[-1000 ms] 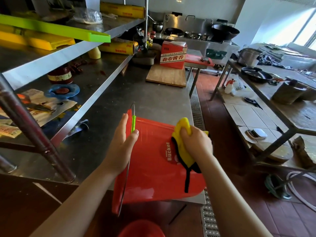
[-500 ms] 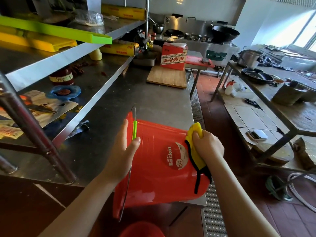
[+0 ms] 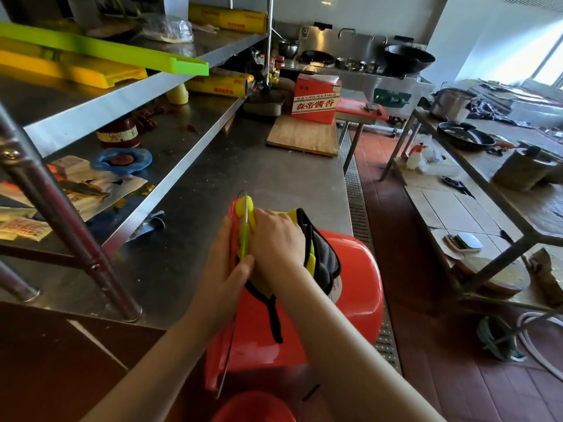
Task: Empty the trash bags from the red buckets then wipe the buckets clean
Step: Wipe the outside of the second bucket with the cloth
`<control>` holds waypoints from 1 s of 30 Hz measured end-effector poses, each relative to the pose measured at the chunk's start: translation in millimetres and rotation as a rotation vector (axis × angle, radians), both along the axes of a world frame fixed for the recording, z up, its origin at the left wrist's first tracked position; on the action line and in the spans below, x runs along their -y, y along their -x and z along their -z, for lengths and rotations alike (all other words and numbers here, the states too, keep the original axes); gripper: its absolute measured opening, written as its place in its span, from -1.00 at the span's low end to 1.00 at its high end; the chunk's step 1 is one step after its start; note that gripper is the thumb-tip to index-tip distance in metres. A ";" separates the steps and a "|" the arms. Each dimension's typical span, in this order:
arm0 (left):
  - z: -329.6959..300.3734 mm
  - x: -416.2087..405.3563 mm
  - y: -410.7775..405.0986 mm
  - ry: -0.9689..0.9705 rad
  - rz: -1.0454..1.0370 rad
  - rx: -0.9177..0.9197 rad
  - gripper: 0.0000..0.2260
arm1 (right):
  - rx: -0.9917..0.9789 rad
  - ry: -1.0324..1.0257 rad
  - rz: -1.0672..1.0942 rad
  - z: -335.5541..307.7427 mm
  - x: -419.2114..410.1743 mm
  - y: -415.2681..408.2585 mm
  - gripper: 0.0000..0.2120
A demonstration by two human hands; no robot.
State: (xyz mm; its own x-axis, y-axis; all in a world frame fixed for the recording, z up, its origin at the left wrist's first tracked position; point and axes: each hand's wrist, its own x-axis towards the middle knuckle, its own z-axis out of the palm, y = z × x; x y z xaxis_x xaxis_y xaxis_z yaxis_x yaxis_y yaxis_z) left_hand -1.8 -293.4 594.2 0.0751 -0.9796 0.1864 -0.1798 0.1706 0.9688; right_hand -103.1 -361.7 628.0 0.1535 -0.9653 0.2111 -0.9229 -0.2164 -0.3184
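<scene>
Second red bucket (image 3: 253,409) rim at bottom edge. Red bucket (image 3: 350,287) on its side at steel counter (image 3: 274,184) edge. Left hand (image 3: 222,269) grips its rim, thumb over green handle grip (image 3: 243,239). Right hand (image 3: 277,242) presses yellow cloth (image 3: 316,254) against bucket wall, fingers curled over it.

the red bucket (image 3: 350,287) lies on its side at the near end of the steel counter (image 3: 274,178), overhanging its edge. beyond it the counter runs bare as far as the wooden board (image 3: 304,137) and the red box (image 3: 316,99). to the left, the low shelf edge (image 3: 182,166) and a slanted shelf post (image 3: 61,214) hem in that side. to the right lies open floor, with the floor drain (image 3: 355,190) beside the counter.
</scene>
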 end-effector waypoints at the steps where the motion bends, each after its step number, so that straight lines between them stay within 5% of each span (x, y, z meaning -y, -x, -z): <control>1: 0.8 -1.6 -0.4 0.006 -0.004 -0.010 -0.28 | -0.001 0.001 -0.020 0.1 -1.5 -2.6 -0.80; 8: -7.4 6.3 0.7 -0.029 -0.116 0.039 -0.31 | 0.229 -0.072 -0.020 3.1 -7.9 35.0 -0.66; 12: -18.3 25.0 0.2 -0.118 -0.071 0.157 -0.12 | 0.188 -0.025 0.061 20.3 -7.7 75.9 -0.71; 16: -20.9 37.1 -1.7 -0.253 0.028 -0.024 -0.21 | 0.219 -0.047 0.209 38.9 -6.5 130.4 -0.72; 24: -3.2 29.1 -0.8 -0.154 0.053 -0.099 -0.26 | 0.758 -0.434 0.620 49.9 -1.2 208.1 -0.71; 30: 14.9 17.8 -5.8 0.054 0.074 0.116 -0.25 | 0.737 -0.300 0.637 59.3 -4.8 205.8 -0.52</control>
